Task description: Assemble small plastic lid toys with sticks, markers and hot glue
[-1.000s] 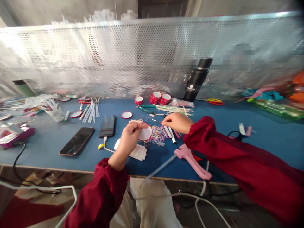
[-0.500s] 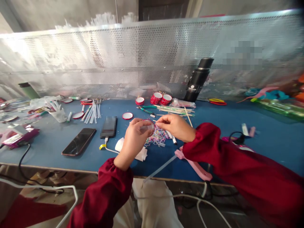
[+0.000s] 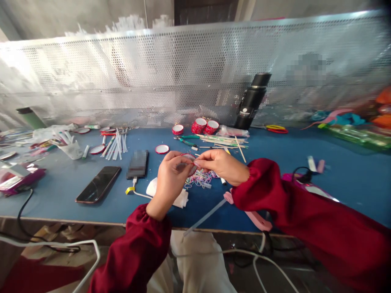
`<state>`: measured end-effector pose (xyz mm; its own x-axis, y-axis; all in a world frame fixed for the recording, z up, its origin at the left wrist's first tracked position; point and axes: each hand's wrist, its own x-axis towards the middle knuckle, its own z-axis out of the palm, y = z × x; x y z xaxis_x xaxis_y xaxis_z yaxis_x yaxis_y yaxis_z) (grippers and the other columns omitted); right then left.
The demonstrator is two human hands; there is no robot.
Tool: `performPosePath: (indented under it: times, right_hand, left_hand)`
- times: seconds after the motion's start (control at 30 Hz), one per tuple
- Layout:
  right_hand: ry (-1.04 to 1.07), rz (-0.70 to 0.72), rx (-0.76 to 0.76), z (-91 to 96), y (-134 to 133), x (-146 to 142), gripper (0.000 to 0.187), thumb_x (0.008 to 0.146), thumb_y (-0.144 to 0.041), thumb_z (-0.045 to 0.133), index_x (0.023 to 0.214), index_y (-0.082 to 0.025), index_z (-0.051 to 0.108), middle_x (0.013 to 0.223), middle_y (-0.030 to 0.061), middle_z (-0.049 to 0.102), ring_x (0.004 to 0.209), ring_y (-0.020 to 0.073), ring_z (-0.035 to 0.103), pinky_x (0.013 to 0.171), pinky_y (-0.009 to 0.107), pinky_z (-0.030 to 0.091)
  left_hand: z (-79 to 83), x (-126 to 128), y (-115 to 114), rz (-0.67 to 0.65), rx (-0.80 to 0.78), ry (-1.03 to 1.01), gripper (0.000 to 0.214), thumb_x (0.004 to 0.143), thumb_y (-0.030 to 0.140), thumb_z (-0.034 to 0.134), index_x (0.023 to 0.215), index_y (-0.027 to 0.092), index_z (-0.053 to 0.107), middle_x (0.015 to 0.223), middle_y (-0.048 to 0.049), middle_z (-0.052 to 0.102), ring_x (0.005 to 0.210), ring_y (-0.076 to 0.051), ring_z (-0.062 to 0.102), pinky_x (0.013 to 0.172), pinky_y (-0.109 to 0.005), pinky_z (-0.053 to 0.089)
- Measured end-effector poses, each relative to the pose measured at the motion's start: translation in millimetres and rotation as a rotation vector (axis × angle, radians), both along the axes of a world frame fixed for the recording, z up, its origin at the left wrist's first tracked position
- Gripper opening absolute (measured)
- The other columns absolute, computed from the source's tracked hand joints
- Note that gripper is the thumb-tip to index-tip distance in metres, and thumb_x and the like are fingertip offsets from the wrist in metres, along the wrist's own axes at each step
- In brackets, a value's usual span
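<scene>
My left hand (image 3: 171, 174) pinches a small round white disc with a red rim (image 3: 190, 156), held above the bench and partly covered by the fingers. My right hand (image 3: 225, 166) has its thumb and forefinger pressed together at the disc's right edge; whatever is between those fingertips is too small to make out. Beneath both hands lies a heap of thin multicoloured elastic loops (image 3: 200, 179). White tissue (image 3: 181, 199) is close to my left wrist. A pink glue gun (image 3: 258, 220) with a translucent stick (image 3: 210, 215) rests under my right forearm.
Behind the hands are another red-rimmed disc (image 3: 162, 149), red patterned drum-like cups (image 3: 200, 124), pliers (image 3: 187, 142) and thin wooden sticks (image 3: 226, 140). A black flask (image 3: 252, 101) leans against the perforated metal screen (image 3: 195, 69). Leftward lie a phone (image 3: 98, 184) and glue sticks (image 3: 117, 146).
My right hand has moved left, bringing its pinched fingertips onto the edge of the disc. My left hand still grips the disc. The view has shifted slightly.
</scene>
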<state>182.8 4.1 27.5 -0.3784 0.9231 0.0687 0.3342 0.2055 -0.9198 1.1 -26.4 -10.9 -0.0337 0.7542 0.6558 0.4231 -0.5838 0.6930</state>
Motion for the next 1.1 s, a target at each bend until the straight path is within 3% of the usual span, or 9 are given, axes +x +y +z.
performPosePath:
  times: [0.23,0.47,0.67,0.8,0.93,1.1]
  right_hand:
    - [-0.081,0.031,0.083,1.9,3,12,0.022,0.078,-0.038,0.072,0.084,-0.018,0.074,0.072,0.0013,0.069,0.063,0.0127,0.056,0.06,0.027,0.044]
    - [-0.295,-0.092,0.647,-1.2,-8,12,0.008,0.085,-0.02,0.069,0.087,-0.022,0.076,0.087,0.0036,0.073,0.081,0.0178,0.065,0.078,0.031,0.048]
    - [-0.463,-0.061,0.934,1.9,-15,-7,0.007,0.088,-0.021,0.069,0.088,-0.022,0.076,0.09,0.0053,0.073,0.09,0.0224,0.063,0.086,0.037,0.043]
    - [-0.535,-0.072,0.982,3.3,-16,-10,0.011,0.088,-0.019,0.065,0.08,-0.021,0.073,0.085,0.0057,0.071,0.086,0.022,0.059,0.083,0.037,0.041]
    - [-0.466,-0.054,0.94,3.1,-18,-10,0.008,0.079,-0.014,0.064,0.076,-0.021,0.066,0.084,0.0042,0.067,0.085,0.0215,0.058,0.082,0.036,0.04]
    - [-0.24,0.141,0.751,6.8,-25,-7,0.011,0.074,-0.01,0.054,0.073,-0.022,0.055,0.087,0.0034,0.066,0.088,0.0197,0.058,0.087,0.035,0.044]
  left_hand:
    - [-1.5,-3,1,0.072,-0.042,-0.025,0.006,0.08,0.015,0.07,0.08,0.021,0.072,0.098,-0.0046,0.069,0.099,-0.02,0.065,0.089,-0.033,0.051]
    - [-3.1,-3,1,0.072,-0.088,-0.001,0.006,0.081,0.015,0.068,0.08,0.021,0.069,0.096,-0.0038,0.069,0.097,-0.02,0.063,0.089,-0.033,0.05]
    - [-5.3,-2,1,-0.03,-0.035,0.038,0.004,0.083,0.017,0.069,0.084,0.021,0.07,0.099,-0.0051,0.068,0.098,-0.02,0.063,0.091,-0.034,0.049]
    - [-4.4,-3,1,-0.035,-0.032,0.058,0.007,0.081,0.014,0.069,0.083,0.021,0.069,0.099,-0.0051,0.068,0.098,-0.02,0.063,0.09,-0.034,0.049]
    - [-1.1,-2,-2,-0.004,-0.07,0.063,0.009,0.079,0.012,0.067,0.079,0.021,0.066,0.093,-0.0034,0.067,0.094,-0.019,0.063,0.086,-0.033,0.048]
    - [0.9,-2,-5,0.054,-0.104,0.084,0.011,0.078,0.011,0.065,0.075,0.021,0.063,0.092,-0.0024,0.066,0.094,-0.02,0.062,0.084,-0.031,0.047]
